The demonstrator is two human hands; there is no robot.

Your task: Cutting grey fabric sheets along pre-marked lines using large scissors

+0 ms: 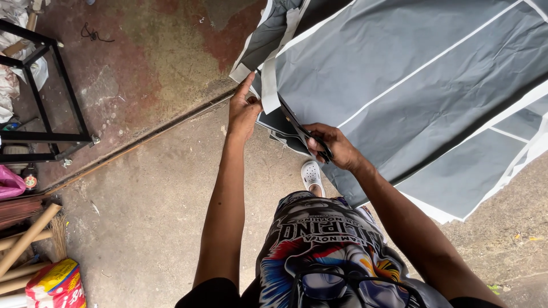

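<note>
Scissors (311, 137) gripped in right hand (337, 147), blades partly open on edge of large grey sheet with white bands (411, 85), left hand (242, 111) pinching white strip (269, 85) at its corner, above concrete floor (154, 205), white shoe (311, 174) below.

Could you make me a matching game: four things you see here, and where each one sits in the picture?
Things:
1. grey sheet
2. black metal frame
3. white shoe
4. scissors

Places:
A. on the concrete floor, below the two hands
B. in the right hand
C. at the far left, on the reddish floor
D. across the upper right, its white strip held by the left hand

Pairs: 1-D, 2-C, 3-A, 4-B
</note>
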